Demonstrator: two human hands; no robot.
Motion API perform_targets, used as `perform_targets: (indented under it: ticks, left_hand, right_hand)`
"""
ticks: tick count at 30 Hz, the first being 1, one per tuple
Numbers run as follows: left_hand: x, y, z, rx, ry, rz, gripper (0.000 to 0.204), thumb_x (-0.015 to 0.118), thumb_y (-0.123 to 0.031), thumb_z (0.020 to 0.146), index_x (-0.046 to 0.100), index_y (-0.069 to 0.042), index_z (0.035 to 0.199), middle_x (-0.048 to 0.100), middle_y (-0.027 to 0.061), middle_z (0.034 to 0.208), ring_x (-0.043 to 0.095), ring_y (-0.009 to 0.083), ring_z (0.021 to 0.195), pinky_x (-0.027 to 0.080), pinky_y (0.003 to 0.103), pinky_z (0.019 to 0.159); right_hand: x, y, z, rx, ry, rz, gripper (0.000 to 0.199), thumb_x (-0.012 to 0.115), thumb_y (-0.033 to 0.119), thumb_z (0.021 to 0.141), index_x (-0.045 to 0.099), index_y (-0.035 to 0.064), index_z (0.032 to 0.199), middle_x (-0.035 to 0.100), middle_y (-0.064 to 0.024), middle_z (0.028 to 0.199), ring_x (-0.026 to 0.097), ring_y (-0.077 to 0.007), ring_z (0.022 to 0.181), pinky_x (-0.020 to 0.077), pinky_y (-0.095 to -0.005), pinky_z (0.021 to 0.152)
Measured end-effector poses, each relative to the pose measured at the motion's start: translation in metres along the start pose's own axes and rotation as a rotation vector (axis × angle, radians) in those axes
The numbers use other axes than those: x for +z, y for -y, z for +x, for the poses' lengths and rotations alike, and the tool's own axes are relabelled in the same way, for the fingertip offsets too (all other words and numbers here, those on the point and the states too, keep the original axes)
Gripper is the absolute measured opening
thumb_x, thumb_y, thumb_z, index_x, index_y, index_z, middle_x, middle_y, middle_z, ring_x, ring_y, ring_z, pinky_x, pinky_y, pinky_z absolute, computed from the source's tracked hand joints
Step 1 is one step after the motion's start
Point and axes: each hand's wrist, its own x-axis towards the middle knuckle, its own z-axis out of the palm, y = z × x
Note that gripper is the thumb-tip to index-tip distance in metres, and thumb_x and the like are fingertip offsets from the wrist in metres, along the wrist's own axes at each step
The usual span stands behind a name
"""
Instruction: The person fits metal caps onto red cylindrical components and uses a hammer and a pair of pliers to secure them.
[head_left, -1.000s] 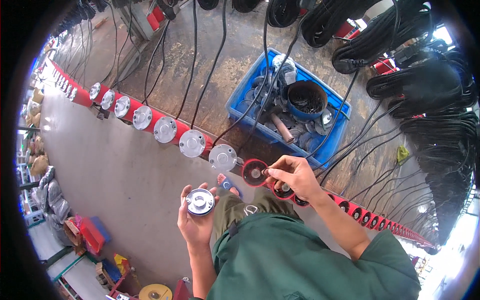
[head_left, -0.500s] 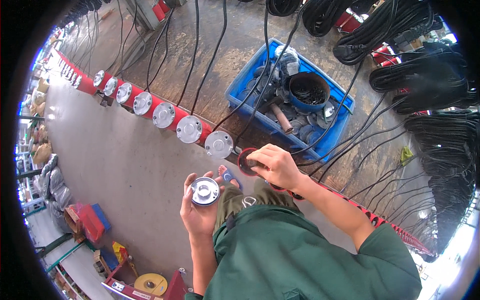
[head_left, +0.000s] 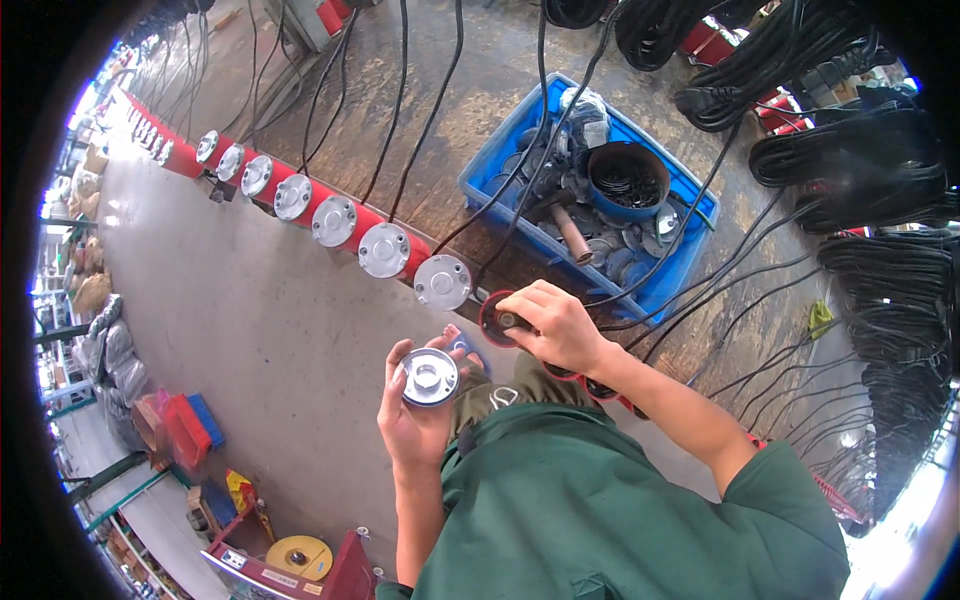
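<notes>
My left hand holds a round silver metal end cap with its raised centre ring facing up, the fingers and thumb around its edge. To the right, my right hand reaches to the open end of a red cylindrical housing. Its fingers are bent together over the dark opening, by a small round metal part at the centre. Whether they pinch that part is hidden. Just left of this housing, a silver cap covers the end of another red cylinder, first in a row of several capped ones.
A blue crate on the worn bench holds loose discs, a copper-coloured rod and a round tub of small dark parts. Black cables cross the bench from the cylinders. Coiled cables lie at the right. A yellow spool sits lower left.
The view has shifted slightly. My left hand has come a little to the right and up with the end cap. My right hand stays at the same red housing, its fingers slightly shifted.
</notes>
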Motion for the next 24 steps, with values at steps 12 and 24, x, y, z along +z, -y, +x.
perform_targets:
  ticks: [12, 24]
  left_hand:
    - [0.004, 0.032, -0.003, -0.108, -0.005, 0.015, 0.043, 0.054, -0.025, 0.106, 0.045, -0.009, 0.145, 0.057, 0.0281, 0.144, 0.06, 0.0471, 0.13, 0.053, 0.057, 0.108]
    - [0.006, 0.06, -0.018, -0.24, -0.018, 0.157, 0.043, 0.039, -0.039, 0.114, 0.049, -0.01, 0.144, 0.064, 0.0159, 0.138, 0.062, 0.0282, 0.123, 0.051, 0.048, 0.104]
  right_hand:
    - [-0.019, 0.045, -0.037, 0.05, -0.053, 0.0, 0.048, 0.087, 0.021, 0.08, 0.068, 0.0055, 0.122, 0.071, -0.0122, 0.115, 0.069, -0.033, 0.101, 0.0582, -0.0438, 0.086]
    - [-0.018, 0.058, -0.049, -0.01, -0.033, -0.001, 0.036, 0.089, 0.009, 0.073, 0.076, 0.0072, 0.107, 0.074, -0.0064, 0.099, 0.071, -0.0259, 0.082, 0.0583, -0.0377, 0.071]
